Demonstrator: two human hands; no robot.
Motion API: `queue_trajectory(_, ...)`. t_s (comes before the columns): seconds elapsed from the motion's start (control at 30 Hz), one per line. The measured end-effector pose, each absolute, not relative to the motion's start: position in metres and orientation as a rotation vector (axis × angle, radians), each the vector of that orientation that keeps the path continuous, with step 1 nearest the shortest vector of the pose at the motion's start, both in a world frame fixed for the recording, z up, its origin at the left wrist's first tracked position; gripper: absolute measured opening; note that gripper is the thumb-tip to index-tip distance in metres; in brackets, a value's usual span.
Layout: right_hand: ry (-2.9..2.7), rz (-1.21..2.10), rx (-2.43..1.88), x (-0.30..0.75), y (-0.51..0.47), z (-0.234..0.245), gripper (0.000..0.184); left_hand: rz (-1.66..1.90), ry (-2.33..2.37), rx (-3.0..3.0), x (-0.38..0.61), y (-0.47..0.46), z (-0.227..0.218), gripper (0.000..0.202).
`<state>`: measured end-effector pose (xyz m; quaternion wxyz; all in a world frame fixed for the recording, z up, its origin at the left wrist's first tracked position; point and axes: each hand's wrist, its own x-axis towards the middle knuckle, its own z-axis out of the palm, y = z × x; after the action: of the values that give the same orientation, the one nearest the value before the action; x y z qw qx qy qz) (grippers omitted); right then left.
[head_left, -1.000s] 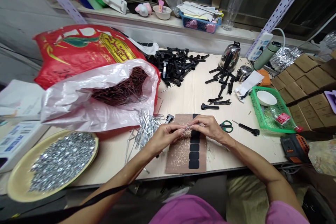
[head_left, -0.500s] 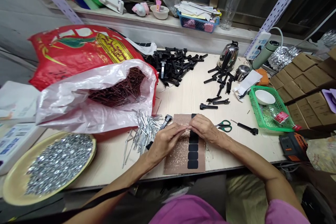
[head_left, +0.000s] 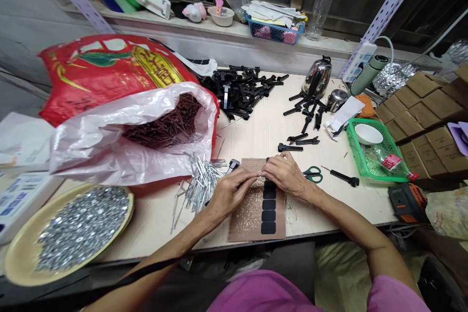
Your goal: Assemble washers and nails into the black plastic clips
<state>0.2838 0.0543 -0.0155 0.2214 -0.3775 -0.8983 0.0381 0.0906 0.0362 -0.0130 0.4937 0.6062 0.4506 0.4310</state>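
My left hand (head_left: pixel 231 191) and my right hand (head_left: pixel 285 174) meet fingertip to fingertip over a brown board (head_left: pixel 252 209) with black rounded pads (head_left: pixel 268 204). Both pinch a small thin metal piece between them; I cannot make out what it is. A black plastic part (head_left: pixel 231 166) lies just beyond my left hand. A loose heap of silver pins (head_left: pixel 201 183) spreads to the left of that hand. Green-handled scissors (head_left: pixel 312 174) lie right of my right hand.
A yellow dish of small silver nuts (head_left: pixel 73 229) sits at the front left. A plastic bag of dark rods (head_left: pixel 161 129) lies on a red sack (head_left: pixel 109 70). Black parts (head_left: pixel 244 90) pile at the back, near a kettle (head_left: pixel 317 78), a green basket (head_left: pixel 376 151) and cardboard boxes (head_left: pixel 424 122).
Both hands have sunk slightly toward the board and stayed pinched together. The view has shifted a little.
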Motion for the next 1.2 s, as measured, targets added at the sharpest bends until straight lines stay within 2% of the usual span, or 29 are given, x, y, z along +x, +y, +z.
queue_trajectory(0.1,-2.49,0.158,-0.995,0.28,0.055,-0.021,0.05,1.028,1.091,1.49,0.092,0.033,-0.014,0.01)
queue_trajectory(0.27,-2.215,0.719,-1.225,0.271,0.052,-0.026,0.063,1.024,1.085,1.495,0.097,0.029,-0.013,0.004)
queue_trajectory(0.37,-1.944,0.887,-1.38,0.271,0.046,-0.019,0.064,1.018,1.126,1.44,0.1,0.032,-0.011,0.002)
queue_trajectory(0.6,-1.507,1.092,-1.16,0.253,0.029,-0.018,0.039,1.185,1.051,0.839,0.119,0.042,-0.002,0.029)
queue_trajectory(0.73,-1.267,1.353,-1.112,0.244,0.026,-0.024,0.034,1.235,1.026,0.699,0.133,0.041,0.0,0.031)
queue_trajectory(0.83,-1.271,1.516,-1.15,0.258,0.026,-0.024,0.03,1.176,1.098,0.847,0.131,0.042,-0.007,0.032)
queue_trajectory(0.9,-1.477,1.276,-1.266,0.276,0.027,-0.026,0.025,1.069,1.207,1.12,0.121,0.043,-0.018,0.034)
queue_trajectory(1.03,-1.989,0.372,-1.434,0.318,0.037,-0.039,0.019,0.892,1.424,1.891,0.097,0.041,-0.055,0.045)
queue_trajectory(1.1,-2.191,0.131,-1.426,0.332,0.048,-0.049,0.02,0.84,1.396,2.227,0.089,0.036,-0.077,0.048)
queue_trajectory(1.2,-2.369,-0.061,-1.4,0.339,0.066,-0.062,0.023,0.746,1.311,2.528,0.085,0.029,-0.105,0.049)
